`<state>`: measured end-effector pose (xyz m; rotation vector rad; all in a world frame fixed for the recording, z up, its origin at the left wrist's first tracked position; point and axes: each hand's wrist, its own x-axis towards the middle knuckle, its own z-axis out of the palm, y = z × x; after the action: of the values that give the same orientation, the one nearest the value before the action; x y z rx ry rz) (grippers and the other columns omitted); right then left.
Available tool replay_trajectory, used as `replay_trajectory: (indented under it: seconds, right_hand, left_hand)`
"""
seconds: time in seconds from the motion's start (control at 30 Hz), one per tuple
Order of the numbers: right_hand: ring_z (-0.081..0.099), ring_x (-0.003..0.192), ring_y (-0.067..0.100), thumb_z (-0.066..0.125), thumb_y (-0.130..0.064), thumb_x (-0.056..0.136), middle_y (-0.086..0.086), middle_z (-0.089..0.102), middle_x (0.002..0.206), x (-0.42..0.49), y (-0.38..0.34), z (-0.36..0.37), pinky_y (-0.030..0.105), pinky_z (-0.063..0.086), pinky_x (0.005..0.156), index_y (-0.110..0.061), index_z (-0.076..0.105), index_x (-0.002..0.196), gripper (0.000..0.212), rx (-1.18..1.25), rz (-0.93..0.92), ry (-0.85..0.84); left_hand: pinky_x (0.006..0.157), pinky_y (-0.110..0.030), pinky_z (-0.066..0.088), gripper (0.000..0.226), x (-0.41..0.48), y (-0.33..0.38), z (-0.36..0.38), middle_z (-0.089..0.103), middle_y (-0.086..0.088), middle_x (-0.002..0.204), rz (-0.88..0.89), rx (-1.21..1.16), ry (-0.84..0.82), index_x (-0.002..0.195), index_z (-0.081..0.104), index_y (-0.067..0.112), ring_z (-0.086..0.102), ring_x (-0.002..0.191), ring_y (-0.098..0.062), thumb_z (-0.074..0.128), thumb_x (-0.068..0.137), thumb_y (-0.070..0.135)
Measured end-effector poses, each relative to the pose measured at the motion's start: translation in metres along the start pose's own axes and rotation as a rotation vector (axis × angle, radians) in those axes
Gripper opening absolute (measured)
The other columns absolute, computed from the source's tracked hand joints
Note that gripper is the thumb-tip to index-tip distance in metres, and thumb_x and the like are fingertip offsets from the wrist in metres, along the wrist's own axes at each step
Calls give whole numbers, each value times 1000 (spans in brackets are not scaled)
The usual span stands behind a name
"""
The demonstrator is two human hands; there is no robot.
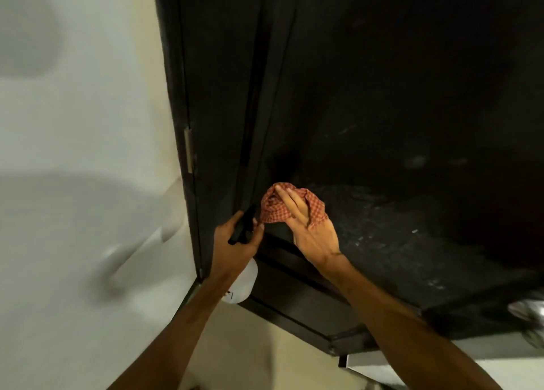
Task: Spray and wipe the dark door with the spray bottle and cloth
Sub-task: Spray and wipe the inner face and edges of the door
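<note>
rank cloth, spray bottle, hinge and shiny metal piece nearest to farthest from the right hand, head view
1. cloth, pressed under the right hand
2. spray bottle, in the left hand
3. hinge, upper left
4. shiny metal piece, far lower right

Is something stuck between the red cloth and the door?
Nothing visible is. The right hand presses the cloth straight onto the dark door; the spray bottle, gripped by the left hand, sits off to the side.

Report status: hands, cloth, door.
Left hand grips spray bottle by its trigger head. Right hand presses checked cloth against dark door, fingers straight. Nothing blocking the wipe.
</note>
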<state>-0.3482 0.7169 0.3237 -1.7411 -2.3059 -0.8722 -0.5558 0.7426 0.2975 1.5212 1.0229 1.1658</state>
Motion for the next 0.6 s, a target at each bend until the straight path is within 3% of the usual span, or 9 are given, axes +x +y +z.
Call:
replay_trajectory:
  seconds: [0.1, 0.2, 0.33, 0.4, 0.53, 0.6]
  right_hand:
    - [3, 158, 19, 63, -6, 84, 2, 4, 171, -23, 17, -26, 43, -6, 126, -19, 42, 155, 75, -155, 116, -45]
    - [11, 157, 19, 63, -10, 84, 3, 10, 171, -44, 31, -45, 46, -1, 126, -22, 51, 147, 66, -181, 256, -1]
    - [5, 158, 17, 63, -13, 85, 1, 1, 171, -74, 47, -60, 49, 2, 126, -22, 68, 128, 45, -131, 481, 79]
    - [2, 158, 21, 60, -17, 89, 3, -3, 171, -94, 56, -63, 54, 5, 126, -20, 68, 125, 37, -97, 619, 115]
    - [12, 153, 40, 58, -22, 93, 26, 25, 160, -136, 74, -65, 63, 5, 123, -9, 62, 130, 40, -86, 948, 239]
    - [18, 149, 50, 53, -27, 98, 35, 32, 153, -155, 78, -58, 69, 11, 120, -2, 49, 137, 46, -14, 1187, 304]
  left_hand:
    - [72, -39, 63, 21, -9, 20, 20, 74, 12, 84, 63, -22, -14, 102, 72, 17, 73, 75, -10, 75, 89, 33]
    - [83, -30, 61, 27, -15, 40, 39, 74, 12, 86, 102, 4, -24, 100, 71, 15, 74, 84, -6, 72, 87, 39]
    - [87, -15, 55, 12, -21, 61, 71, 73, 21, 88, 167, 50, -87, 95, 70, 14, 72, 89, 1, 80, 89, 11]
    - [87, -8, 51, 19, -26, 74, 85, 72, 27, 88, 220, 49, -104, 93, 69, 15, 71, 89, 3, 79, 87, 1]
    - [82, -12, 54, 14, -32, 87, 113, 72, 11, 88, 292, 32, -173, 90, 69, 9, 72, 82, -5, 78, 88, -2]
    - [79, -13, 54, 14, -37, 92, 128, 72, 8, 85, 302, 23, -212, 89, 68, 10, 72, 78, -7, 77, 89, -1]
